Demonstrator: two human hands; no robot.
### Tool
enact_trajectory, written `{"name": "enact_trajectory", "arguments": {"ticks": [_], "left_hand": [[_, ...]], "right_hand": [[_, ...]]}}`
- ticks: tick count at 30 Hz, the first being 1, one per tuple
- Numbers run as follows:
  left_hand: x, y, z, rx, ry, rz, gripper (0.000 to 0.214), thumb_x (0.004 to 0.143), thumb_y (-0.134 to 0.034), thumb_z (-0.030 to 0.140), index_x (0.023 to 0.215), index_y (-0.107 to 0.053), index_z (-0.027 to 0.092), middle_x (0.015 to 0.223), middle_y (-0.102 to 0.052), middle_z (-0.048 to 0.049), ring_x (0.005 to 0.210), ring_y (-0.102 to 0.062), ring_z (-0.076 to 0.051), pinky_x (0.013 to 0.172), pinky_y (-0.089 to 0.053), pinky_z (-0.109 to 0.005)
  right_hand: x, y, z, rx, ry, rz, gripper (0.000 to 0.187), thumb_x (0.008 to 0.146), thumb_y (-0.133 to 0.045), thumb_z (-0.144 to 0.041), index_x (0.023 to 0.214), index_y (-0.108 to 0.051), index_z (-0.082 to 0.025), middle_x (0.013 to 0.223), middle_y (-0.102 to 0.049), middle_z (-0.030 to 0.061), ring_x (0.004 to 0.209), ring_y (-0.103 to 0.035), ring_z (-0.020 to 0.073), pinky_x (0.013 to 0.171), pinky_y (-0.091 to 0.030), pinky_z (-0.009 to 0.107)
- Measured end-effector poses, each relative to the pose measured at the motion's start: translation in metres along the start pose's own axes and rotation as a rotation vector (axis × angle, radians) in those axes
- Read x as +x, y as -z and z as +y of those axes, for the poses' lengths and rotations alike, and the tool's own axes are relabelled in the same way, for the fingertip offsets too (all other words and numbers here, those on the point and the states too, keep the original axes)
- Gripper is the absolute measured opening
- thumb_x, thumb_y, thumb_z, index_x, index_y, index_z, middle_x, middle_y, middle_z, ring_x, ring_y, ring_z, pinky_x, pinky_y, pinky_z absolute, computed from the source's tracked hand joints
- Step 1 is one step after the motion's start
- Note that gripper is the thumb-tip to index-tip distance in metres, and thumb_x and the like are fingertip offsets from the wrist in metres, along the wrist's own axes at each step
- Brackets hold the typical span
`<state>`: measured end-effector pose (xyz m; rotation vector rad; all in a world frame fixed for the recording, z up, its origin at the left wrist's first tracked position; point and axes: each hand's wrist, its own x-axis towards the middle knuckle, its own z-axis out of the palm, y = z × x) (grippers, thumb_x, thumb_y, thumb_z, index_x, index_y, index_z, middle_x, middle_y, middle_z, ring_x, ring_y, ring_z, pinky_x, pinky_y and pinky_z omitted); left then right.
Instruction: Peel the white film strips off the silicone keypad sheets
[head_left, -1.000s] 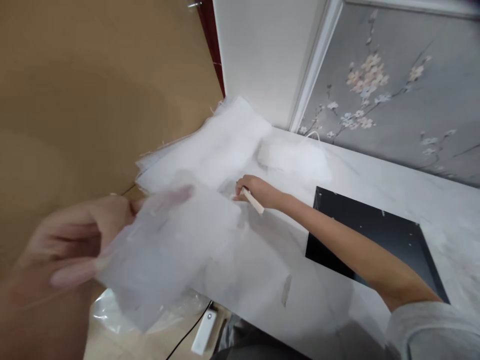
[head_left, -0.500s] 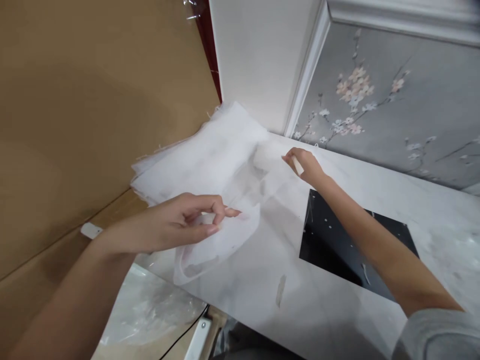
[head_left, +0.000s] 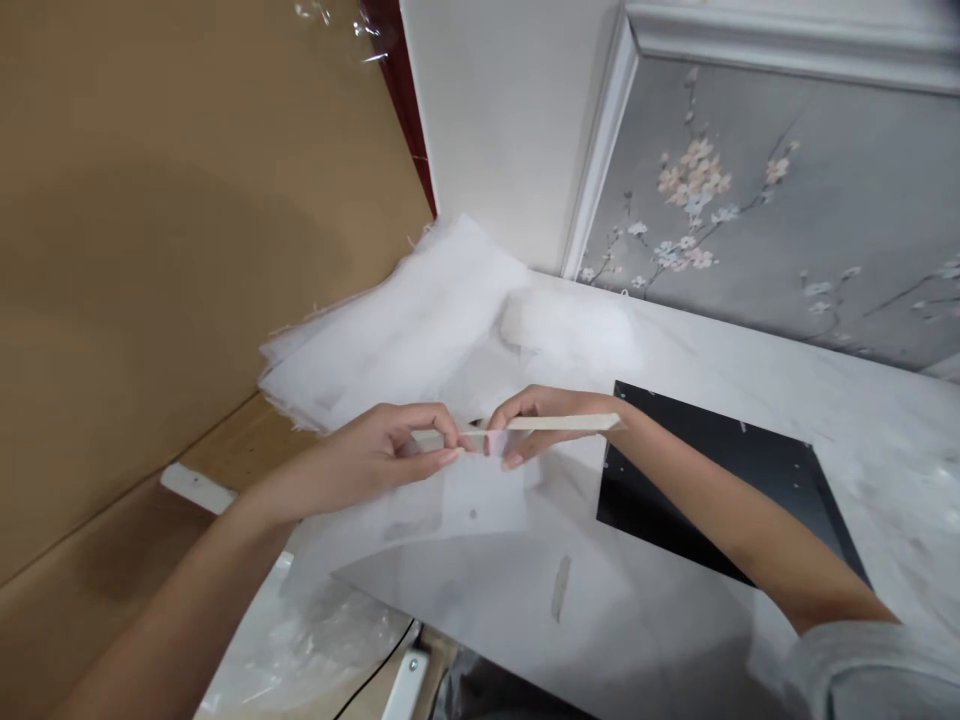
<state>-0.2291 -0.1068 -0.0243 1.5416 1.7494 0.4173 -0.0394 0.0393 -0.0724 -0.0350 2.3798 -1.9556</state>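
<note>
My left hand [head_left: 409,445] is closed in a pinch on the upper edge of a thin, see-through white fabric sheet [head_left: 480,505], which hangs below the fingers. Close beside it, my right hand [head_left: 540,425] has its fingertips at the same edge. A flat cream-coloured stick [head_left: 566,423] lies across the right palm, pointing back toward the wrist. A small pinkish patch shows between the two hands. Behind them, a stack of white gauzy fabric sheets [head_left: 405,320] with frayed edges rests on the white table [head_left: 637,590].
A black panel [head_left: 675,470] with small specks lies under my right forearm. Behind the table leans a framed blossom picture [head_left: 750,200]. On the left stands a large brown board [head_left: 187,200]. Clear plastic wrap [head_left: 315,630] sits below the table's front left edge.
My right hand has come from the back of the table to beside my left hand, bringing the cream stick. The white sheet now hangs higher, stretched between both hands.
</note>
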Motion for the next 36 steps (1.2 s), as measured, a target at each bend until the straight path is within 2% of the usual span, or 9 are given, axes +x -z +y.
{"name": "enact_trajectory", "arguments": {"ticks": [2, 8, 12, 16, 22, 26, 29, 32, 36], "left_hand": [[0.013, -0.009, -0.004, -0.041, -0.024, -0.059, 0.041, 0.077, -0.053, 0.057, 0.096, -0.060, 0.022, 0.097, -0.066, -0.0035, 0.070, -0.059, -0.015, 0.058, -0.044, -0.023], [0.096, -0.040, -0.008, 0.128, 0.022, 0.081, 0.069, 0.069, -0.062, 0.051, 0.129, -0.043, 0.022, 0.127, -0.052, -0.0109, 0.102, -0.058, -0.024, 0.083, -0.046, -0.031], [0.134, -0.042, -0.006, 0.224, 0.026, 0.048, 0.056, 0.066, -0.065, 0.041, 0.114, -0.055, 0.015, 0.113, -0.061, -0.0123, 0.102, -0.058, -0.026, 0.081, -0.044, -0.030], [0.142, -0.042, -0.002, 0.318, 0.036, -0.006, 0.034, 0.065, -0.063, 0.044, 0.081, -0.061, 0.014, 0.082, -0.064, -0.0075, 0.080, -0.061, -0.025, 0.066, -0.043, -0.030], [0.113, -0.042, 0.014, 0.377, -0.094, 0.062, 0.022, 0.071, -0.057, 0.037, 0.080, -0.059, 0.017, 0.101, -0.060, -0.0092, 0.103, -0.054, -0.028, 0.082, -0.041, -0.032], [0.064, -0.021, 0.021, 0.272, -0.106, 0.022, 0.034, 0.081, -0.048, 0.051, 0.091, -0.057, 0.021, 0.086, -0.063, -0.0012, 0.076, -0.059, -0.020, 0.066, -0.043, -0.027], [0.032, -0.003, 0.004, 0.148, -0.024, -0.031, 0.039, 0.078, -0.051, 0.057, 0.094, -0.057, 0.022, 0.082, -0.064, 0.0012, 0.070, -0.060, -0.019, 0.059, -0.043, -0.024], [0.013, 0.008, -0.026, 0.127, 0.070, -0.080, 0.044, 0.075, -0.055, 0.057, 0.104, -0.059, 0.024, 0.103, -0.066, -0.0014, 0.092, -0.062, -0.024, 0.072, -0.047, -0.026], [-0.018, 0.021, -0.054, 0.306, 0.159, 0.358, 0.055, 0.074, -0.057, 0.057, 0.116, -0.059, 0.023, 0.116, -0.064, -0.0067, 0.105, -0.058, -0.030, 0.080, -0.048, -0.033]], "right_hand": [[-0.011, 0.015, 0.003, -0.154, -0.058, 0.103, 0.023, 0.076, -0.066, -0.027, 0.097, -0.065, -0.018, 0.096, -0.066, 0.0023, 0.086, -0.061, 0.0127, 0.076, -0.047, 0.023], [-0.021, 0.063, 0.021, -0.782, -0.305, 0.483, 0.014, 0.071, -0.066, -0.014, 0.085, -0.069, -0.018, 0.083, -0.070, 0.0041, 0.075, -0.063, 0.0169, 0.070, -0.047, 0.026], [-0.023, 0.072, 0.045, -0.847, -0.308, 0.539, 0.017, 0.073, -0.062, -0.010, 0.087, -0.069, -0.018, 0.084, -0.070, 0.0055, 0.078, -0.064, 0.0185, 0.072, -0.047, 0.028], [-0.027, 0.070, 0.056, -0.887, -0.239, 0.558, 0.017, 0.074, -0.061, -0.012, 0.089, -0.068, -0.018, 0.089, -0.069, 0.0076, 0.085, -0.063, 0.0203, 0.077, -0.047, 0.030], [-0.033, 0.062, 0.036, -0.877, -0.035, 0.509, 0.010, 0.075, -0.062, -0.017, 0.083, -0.068, -0.018, 0.085, -0.068, 0.0074, 0.099, -0.060, 0.0232, 0.090, -0.043, 0.036], [-0.031, 0.049, 0.022, -0.593, 0.049, 0.568, 0.016, 0.077, -0.063, -0.028, 0.090, -0.066, -0.019, 0.095, -0.068, 0.0053, 0.088, -0.063, 0.0191, 0.082, -0.048, 0.032], [-0.021, 0.037, 0.013, -0.492, 0.020, 0.580, 0.021, 0.076, -0.065, -0.032, 0.093, -0.065, -0.019, 0.099, -0.066, 0.0043, 0.091, -0.062, 0.0183, 0.082, -0.047, 0.031], [-0.026, 0.020, -0.011, -0.452, 0.086, 0.659, 0.023, 0.082, -0.058, -0.035, 0.099, -0.063, -0.019, 0.104, -0.065, 0.0052, 0.095, -0.062, 0.0182, 0.085, -0.048, 0.031], [-0.078, -0.004, -0.067, -0.483, 0.178, 1.009, 0.030, 0.095, -0.034, -0.039, 0.111, -0.058, -0.028, 0.115, -0.062, 0.0030, 0.108, -0.058, 0.0178, 0.094, -0.045, 0.035]]}}
